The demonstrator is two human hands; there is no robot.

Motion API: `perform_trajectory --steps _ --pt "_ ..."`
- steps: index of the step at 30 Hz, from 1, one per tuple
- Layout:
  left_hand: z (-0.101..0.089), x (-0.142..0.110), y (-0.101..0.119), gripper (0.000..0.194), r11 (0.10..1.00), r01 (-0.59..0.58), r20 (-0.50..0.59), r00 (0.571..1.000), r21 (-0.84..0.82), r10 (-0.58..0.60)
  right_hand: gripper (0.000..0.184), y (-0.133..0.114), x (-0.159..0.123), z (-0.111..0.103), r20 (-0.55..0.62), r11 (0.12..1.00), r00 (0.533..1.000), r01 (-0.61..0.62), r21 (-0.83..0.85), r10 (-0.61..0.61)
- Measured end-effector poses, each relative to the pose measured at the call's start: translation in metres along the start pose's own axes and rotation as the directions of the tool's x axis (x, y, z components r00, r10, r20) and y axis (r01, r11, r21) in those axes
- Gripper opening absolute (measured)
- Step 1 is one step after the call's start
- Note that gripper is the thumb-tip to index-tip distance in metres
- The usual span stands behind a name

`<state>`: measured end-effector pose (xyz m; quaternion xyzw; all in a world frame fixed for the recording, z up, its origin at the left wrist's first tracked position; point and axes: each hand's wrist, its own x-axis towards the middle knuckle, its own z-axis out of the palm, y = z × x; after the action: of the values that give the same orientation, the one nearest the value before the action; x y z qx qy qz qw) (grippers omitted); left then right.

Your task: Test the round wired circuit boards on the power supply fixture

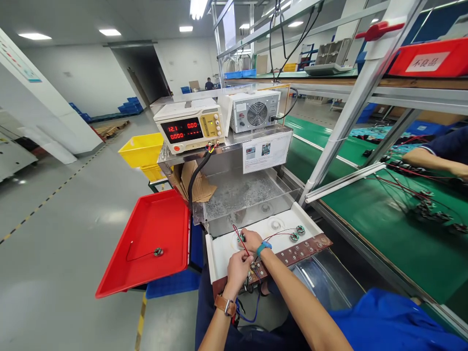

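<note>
My right hand, with a teal band at the wrist, has its fingers closed on a small round motor with a green circuit board, over the white tray. A red wire loops up from there and runs down to my left hand. The left fingers pinch this wire just above the brown terminal strip on the tray's near edge. Two similar motors with red wires lie in the tray to the right. My fingers partly cover the held motor and the wire's end.
Behind the tray, a power supply with lit red digits stands on a metal shelf. A red bin on the left holds one wired motor. On the right, a co-worker's arm reaches over a green conveyor bearing several motors.
</note>
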<state>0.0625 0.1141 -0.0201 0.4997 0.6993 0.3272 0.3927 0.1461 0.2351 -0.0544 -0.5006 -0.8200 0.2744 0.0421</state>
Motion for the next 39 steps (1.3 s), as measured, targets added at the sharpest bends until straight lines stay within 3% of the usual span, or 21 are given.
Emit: perform_trajectory --steps 9,28,32,34,36,37,39 --pt "-0.005 -0.006 0.011 0.016 1.000 0.017 -0.019 1.000 0.010 -0.017 0.037 -0.001 -0.001 0.001 -0.017 1.000 1.000 0.021 -0.006 -0.021" --pt "-0.004 -0.010 0.012 0.014 1.000 0.015 -0.074 0.997 0.005 -0.014 0.028 -0.013 -0.006 -0.005 -0.023 1.000 0.999 0.024 -0.011 -0.024" --pt "0.000 -0.008 0.002 0.021 0.999 -0.043 -0.093 0.995 -0.020 0.041 0.024 -0.018 -0.016 -0.011 -0.136 0.998 0.989 0.067 0.017 -0.064" --pt "0.001 -0.005 -0.007 0.035 0.992 -0.083 -0.118 0.990 -0.100 0.071 0.024 -0.013 -0.021 -0.025 -0.259 0.989 0.966 0.056 0.134 -0.019" --pt "0.001 0.002 -0.016 0.052 0.978 -0.063 -0.152 0.988 -0.199 0.033 0.025 0.004 -0.026 -0.051 -0.410 0.951 0.905 0.017 0.309 0.117" --pt "0.001 0.008 -0.020 0.059 0.967 -0.041 -0.165 0.986 -0.251 -0.001 0.026 0.020 -0.030 -0.070 -0.489 0.919 0.849 0.008 0.394 0.202" --pt "0.001 0.018 -0.025 0.069 0.937 0.007 -0.166 0.984 -0.348 -0.069 0.032 0.064 -0.048 -0.113 -0.639 0.856 0.677 0.024 0.516 0.366"
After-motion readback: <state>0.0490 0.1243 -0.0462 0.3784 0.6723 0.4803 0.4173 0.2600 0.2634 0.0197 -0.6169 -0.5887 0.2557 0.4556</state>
